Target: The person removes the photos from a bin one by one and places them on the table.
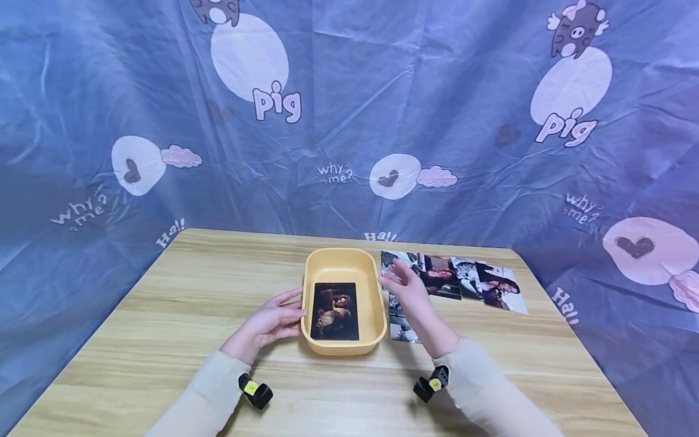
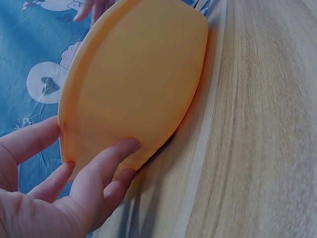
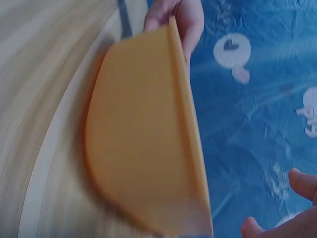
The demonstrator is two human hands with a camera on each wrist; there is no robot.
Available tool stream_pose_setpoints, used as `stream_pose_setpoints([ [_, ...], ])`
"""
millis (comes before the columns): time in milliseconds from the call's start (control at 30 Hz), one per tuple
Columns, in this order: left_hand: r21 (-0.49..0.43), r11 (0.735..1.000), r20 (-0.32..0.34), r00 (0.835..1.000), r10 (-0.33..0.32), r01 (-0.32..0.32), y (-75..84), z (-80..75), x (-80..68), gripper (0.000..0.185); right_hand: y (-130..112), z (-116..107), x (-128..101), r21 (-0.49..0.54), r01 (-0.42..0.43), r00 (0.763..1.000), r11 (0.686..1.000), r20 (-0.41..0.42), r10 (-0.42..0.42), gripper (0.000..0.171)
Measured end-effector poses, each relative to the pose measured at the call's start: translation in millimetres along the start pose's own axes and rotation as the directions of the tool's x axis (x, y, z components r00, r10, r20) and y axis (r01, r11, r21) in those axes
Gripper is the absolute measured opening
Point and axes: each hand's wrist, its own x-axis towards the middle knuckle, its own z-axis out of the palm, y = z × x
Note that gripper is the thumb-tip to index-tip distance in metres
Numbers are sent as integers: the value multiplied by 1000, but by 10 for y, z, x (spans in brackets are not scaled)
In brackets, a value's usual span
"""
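**Two hands at a yellow plastic tub holding one photo**

The left hand (image 1: 271,322) rests against the left outer wall of a yellow tub (image 1: 373,297), fingers loosely extended and touching the plastic; the left wrist view shows the fingertips (image 2: 121,148) lying flat on the smooth side, not wrapped round it. The right hand (image 1: 408,290) hovers just beside the tub's right rim, fingers spread and relaxed, holding nothing; it hangs above the nearest prints.

The tub stands upright near the middle of the surface (image 1: 164,315), a pale wood-grain top. It is a shallow oval-cornered basin of thin moulded plastic with a rolled lip. It looks light and fairly stiff, with glossy walls that would probably slide under a flat touch; the lip on the long sides seems the surest place to take hold, thumb inside and fingers under the rim.

Flat on the tub's floor lies a dark photo (image 1: 335,311), portrait format. It is likely thin, bendable card with a slick face that marks easily, best lifted by an edge or corner.

To the right of the tub, a row of photos (image 1: 469,280) lies overlapping on the surface, with another print (image 1: 402,325) partly under the right forearm. These too look glossy and thin.

Behind the surface hangs a crinkled blue cloth (image 1: 349,109) printed with cartoon pigs, hearts and words.
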Motion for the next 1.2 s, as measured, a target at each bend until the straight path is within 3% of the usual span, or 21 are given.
stream_pose_setpoints([
  [167,-6,1000,7,1000,7,-7,-15,0,9,72,21,296,9,57,-84,994,995,79,79,66],
  [267,-9,1000,18,1000,15,-15,-22,5,17,71,86,414,18,9,-132,986,991,101,131,68],
  [400,-14,1000,25,1000,15,-15,-25,13,24,71,193,499,34,-122,-185,978,975,70,194,72],
  [467,-14,1000,26,1000,15,-14,-24,17,25,71,239,523,37,-139,-208,974,968,65,218,74],
  [700,-12,1000,21,1000,14,-14,-16,19,24,70,298,609,35,-63,-298,951,953,70,302,77],
  [867,-17,1000,17,1000,9,-9,-14,18,23,71,341,652,70,-66,-335,940,940,45,339,73],
  [1033,-21,1000,15,1000,6,-6,-7,16,25,71,331,674,47,-30,-265,963,964,45,266,61],
  [1133,-22,1000,22,1000,7,-6,-4,15,28,71,512,645,148,8,-139,989,990,47,138,52],
  [1200,-24,1000,25,1000,6,-6,0,14,27,71,898,584,394,48,-29,997,998,71,25,44],
])
